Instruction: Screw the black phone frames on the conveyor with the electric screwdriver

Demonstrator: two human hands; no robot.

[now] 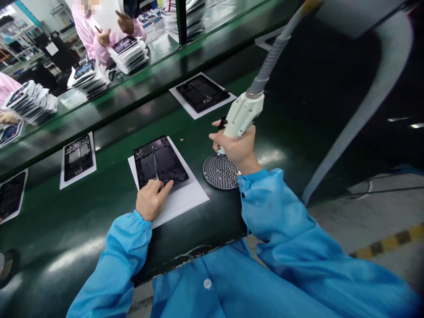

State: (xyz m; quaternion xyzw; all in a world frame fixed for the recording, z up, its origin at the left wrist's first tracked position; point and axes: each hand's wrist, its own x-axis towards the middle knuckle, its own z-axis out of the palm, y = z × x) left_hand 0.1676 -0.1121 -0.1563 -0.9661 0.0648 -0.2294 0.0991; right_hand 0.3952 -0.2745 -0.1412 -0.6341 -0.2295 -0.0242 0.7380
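**A:** Your left hand (151,199) is at 11 o'clock, fingers loosely spread and pressed down on the lower edge of the black panel (159,161). It isn't gripping anything. You look to be pinning the panel so it can't slide.

**B:** And that panel lies on a white sheet (185,198), probably to keep it off the green belt (66,221). The other panels, like the one at 10 o'clock (77,157) and the one at 12 (202,92), each have a sheet of their own, so the spacing looks deliberate.

**A:** Your right hand (233,148) is closed around the grip of the white hand tool (243,115) at about 1 o'clock, thumb and fingers wrapped tight. Its grey hose (268,62) rises away from the belt, which should keep it from dragging across your work.

**B:** The tool's tip points down at the edge of the perforated disc (220,172), at 12 o'clock. Your hand partly blocks the view, so I can't tell whether it touches. The disc may be its rest.

**A:** Beyond the belt at 11 o'clock, a co-worker's pink sleeve (99,48) sits beside stacks of bagged panels (128,55), kept well apart from your hands.
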